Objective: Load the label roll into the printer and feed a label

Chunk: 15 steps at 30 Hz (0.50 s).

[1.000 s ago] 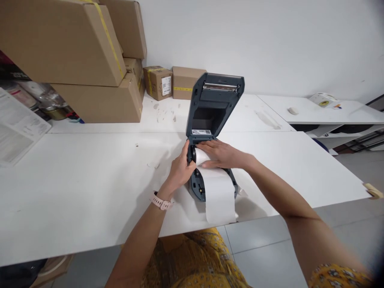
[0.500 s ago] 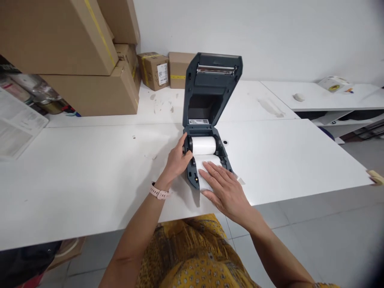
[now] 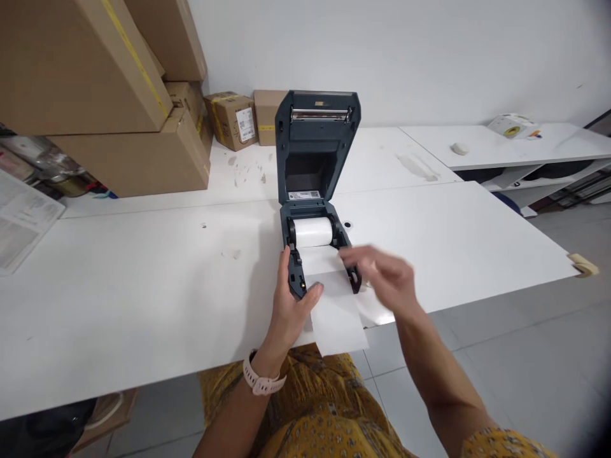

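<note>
A dark grey label printer (image 3: pixel 319 141) stands on the table with its lid raised. Inside it sits a white label roll (image 3: pixel 312 233), and its paper strip (image 3: pixel 337 324) runs out over the front, past the table edge. My left hand (image 3: pixel 290 315) grips the printer's front left side, its thumb pressing on the strip. Over the printer's right side is my right hand (image 3: pixel 382 273), smeared by motion, fingertips close to the strip's right edge. Whether they touch it I cannot tell.
Cardboard boxes (image 3: pixel 143 159) are stacked at the back left, with a smaller labelled box (image 3: pixel 231 121) beside them. At the far right, a white box (image 3: pixel 513 126) lies on a shelf unit. A printed sheet (image 3: pixel 26 219) is at the left edge of the white table (image 3: pixel 143 286).
My right hand has lifted off the strip and moved right. My left hand has slid toward the printer's front, its thumb now on the paper. More of the strip shows, hanging forward.
</note>
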Each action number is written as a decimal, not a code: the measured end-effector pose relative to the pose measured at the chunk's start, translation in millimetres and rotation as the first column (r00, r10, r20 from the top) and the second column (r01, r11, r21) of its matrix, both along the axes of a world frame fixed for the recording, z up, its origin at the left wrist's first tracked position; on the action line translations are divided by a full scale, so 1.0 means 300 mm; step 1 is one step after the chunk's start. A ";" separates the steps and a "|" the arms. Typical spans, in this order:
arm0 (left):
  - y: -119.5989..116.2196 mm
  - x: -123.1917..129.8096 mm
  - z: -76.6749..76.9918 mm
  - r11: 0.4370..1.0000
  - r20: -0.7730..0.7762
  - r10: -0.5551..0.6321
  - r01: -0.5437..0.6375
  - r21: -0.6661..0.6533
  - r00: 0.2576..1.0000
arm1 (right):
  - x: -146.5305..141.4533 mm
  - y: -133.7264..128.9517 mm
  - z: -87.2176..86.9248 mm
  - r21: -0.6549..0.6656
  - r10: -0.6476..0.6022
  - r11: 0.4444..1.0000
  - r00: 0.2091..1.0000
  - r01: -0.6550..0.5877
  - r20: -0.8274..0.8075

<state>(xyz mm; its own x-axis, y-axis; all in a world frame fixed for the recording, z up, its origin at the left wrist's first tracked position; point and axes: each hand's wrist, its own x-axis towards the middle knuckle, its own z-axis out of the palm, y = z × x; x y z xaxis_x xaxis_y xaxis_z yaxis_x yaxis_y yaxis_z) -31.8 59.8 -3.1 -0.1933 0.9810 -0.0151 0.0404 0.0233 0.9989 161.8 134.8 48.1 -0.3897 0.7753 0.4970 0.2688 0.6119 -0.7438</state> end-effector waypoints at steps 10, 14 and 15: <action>-0.009 0.016 -0.032 1.000 0.168 0.012 -0.014 0.013 0.986 | -0.213 0.705 0.411 -0.088 -0.083 0.993 0.996 0.084 0.019; -0.026 0.018 -0.047 1.000 0.175 0.004 -0.008 0.021 0.985 | -0.185 0.581 0.396 0.083 -0.059 0.995 0.998 0.061 -0.020; -0.032 0.019 -0.049 1.000 0.167 0.001 -0.004 0.020 0.986 | -0.156 0.512 0.371 0.154 -0.055 0.986 0.998 0.060 -0.039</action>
